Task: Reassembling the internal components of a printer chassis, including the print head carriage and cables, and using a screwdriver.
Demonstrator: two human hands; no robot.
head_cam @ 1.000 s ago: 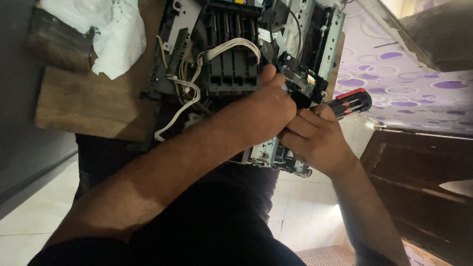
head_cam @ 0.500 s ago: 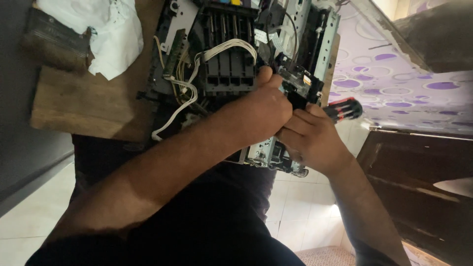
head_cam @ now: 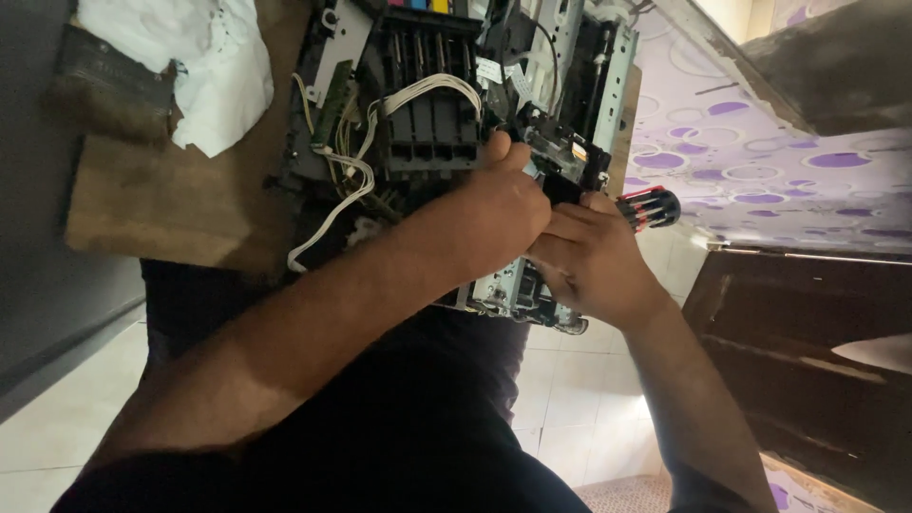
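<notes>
Honestly, left hand [head_cam: 499,214] pinches the small black part [head_cam: 560,161] on the opened printer [head_cam: 427,123], mid-worktop; right hand [head_cam: 594,256] grips the screwdriver [head_cam: 651,206]. One slip could snag those white cables [head_cam: 351,180].

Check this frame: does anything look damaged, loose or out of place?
Yes. The opened black printer chassis has no cover, and white ribbon cables hang loose across it. A crumpled white cloth lies on the wooden board.

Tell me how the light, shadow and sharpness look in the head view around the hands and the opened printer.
Head view: dim, uneven light; the opened printer is sharp enough to show its white wires, the left hand and right hand are slightly soft, the dark clothing below falls into deep shadow, and the red-and-black screwdriver handle catches small highlights.
</notes>
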